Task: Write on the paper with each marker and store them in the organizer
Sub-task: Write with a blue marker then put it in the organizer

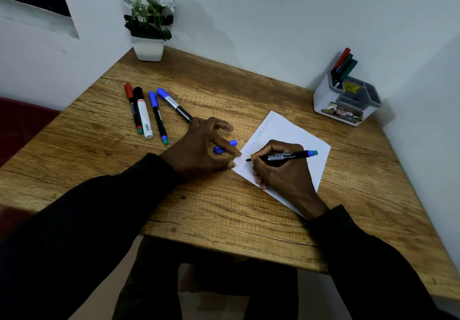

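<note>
A potted plant [148, 18] with white flowers in a white pot is seen at the upper left of the frame, set on the far corner of the wooden table [224, 207], against the white wall [273, 16].

Landmark: the white sheet of paper [286, 140], lying angled on the wooden table [224, 207], right of the table's middle.

Your right hand [281, 170] rests on the paper's near half, holding a black marker with a blue-and-teal end [286, 156], tip down on the sheet. Your left hand [199, 150] lies just left of the paper, fingertips touching its left edge. A loose blue cap [225, 147] sits under those fingers, just left of the paper.

Well left of the paper and farther back, four capped markers [149, 110] lie side by side. Behind the paper to the right, the white-and-grey plastic organizer [346, 100] stands in the table's corner, several markers upright in its rear-left compartment. Far back left of the paper, a white potted plant [148, 46] stands at the wall.
</note>
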